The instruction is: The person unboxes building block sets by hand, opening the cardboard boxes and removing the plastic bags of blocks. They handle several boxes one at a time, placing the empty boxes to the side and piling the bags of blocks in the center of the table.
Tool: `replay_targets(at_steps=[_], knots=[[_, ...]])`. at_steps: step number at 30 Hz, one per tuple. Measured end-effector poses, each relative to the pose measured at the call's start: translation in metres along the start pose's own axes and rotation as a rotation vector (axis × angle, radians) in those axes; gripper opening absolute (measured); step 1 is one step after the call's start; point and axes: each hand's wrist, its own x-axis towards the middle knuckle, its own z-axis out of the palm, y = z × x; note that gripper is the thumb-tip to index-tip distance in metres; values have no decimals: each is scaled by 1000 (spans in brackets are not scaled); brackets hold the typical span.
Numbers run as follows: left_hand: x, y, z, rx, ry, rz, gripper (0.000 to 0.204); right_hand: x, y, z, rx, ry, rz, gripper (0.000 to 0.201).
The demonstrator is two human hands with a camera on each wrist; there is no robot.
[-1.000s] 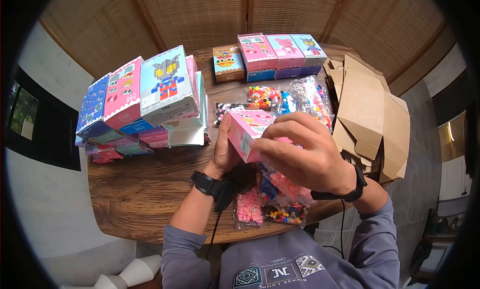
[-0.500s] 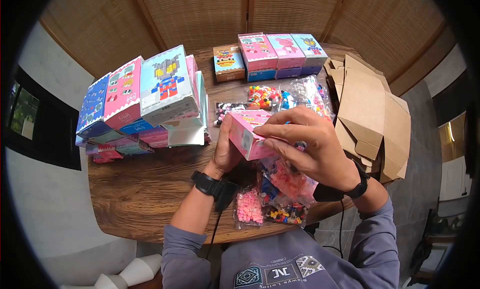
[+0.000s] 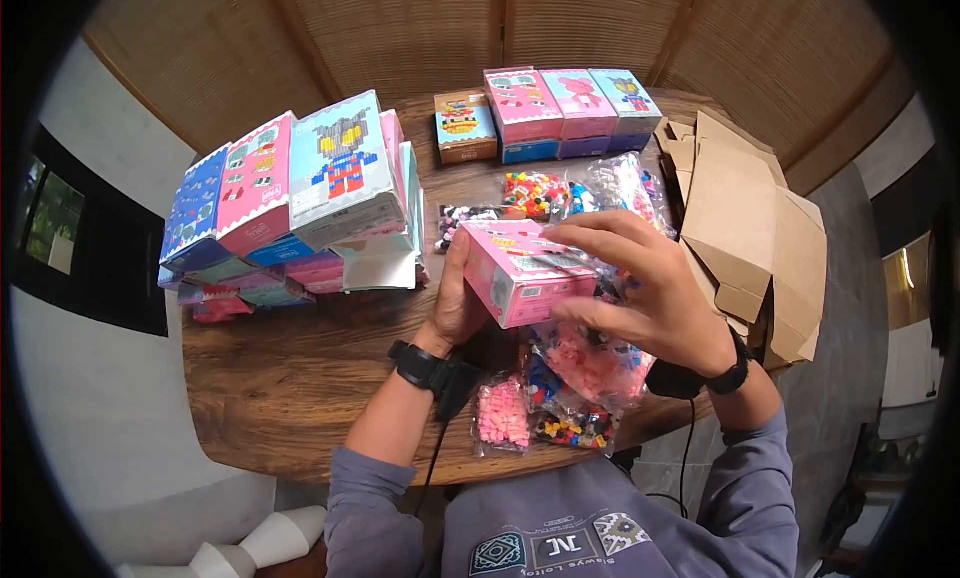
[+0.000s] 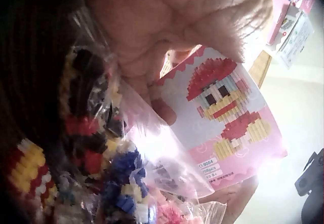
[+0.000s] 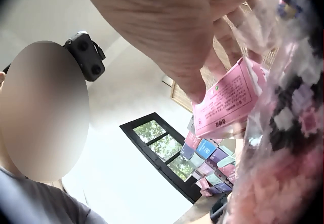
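My left hand [image 3: 452,303] grips a pink toy-brick box [image 3: 500,283] by its left side, thumb at the near-left edge. In the left wrist view, the box face [image 4: 225,107] shows a red-capped brick figure. My right hand [image 3: 655,298] hovers at the box's right end, fingers extended over the top and thumb apart from them, near the end panel. Printed text covers the pink panel [image 5: 225,102] in the right wrist view. Beneath the hands lie clear bags of coloured bricks [image 3: 585,368], and a bag of pink bricks [image 3: 502,415] sits nearer the table edge.
Stacked toy boxes [image 3: 255,193] stand at the left. A row of boxes [image 3: 570,113] lines the back, beside a brown box [image 3: 465,128]. More brick bags [image 3: 535,193] lie before them. Flattened cardboard [image 3: 735,218] is piled at the right table edge [image 3: 270,466].
My right hand's fingers and thumb have spread from being close together at the box's near end. The box has turned slightly in my left hand, showing more of its end panel.
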Motion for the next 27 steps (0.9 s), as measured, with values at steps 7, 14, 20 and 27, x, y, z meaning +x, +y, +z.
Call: replay_targets(at_steps=[7, 14, 20, 27], knots=[[-1, 1, -2, 18, -56, 43, 79, -9, -11, 4, -236, -114, -158, 77], [-6, 10, 11, 23, -65, 72, 74, -12, -13, -1, -324, 131, -339, 60], [-26, 14, 41, 53, 158, 49, 63, -22, -13, -7, -421, 270, -418, 55], [-76, 31, 98, 168, 192, 85, 60, -32, -23, -5, -477, 190, -586, 34]])
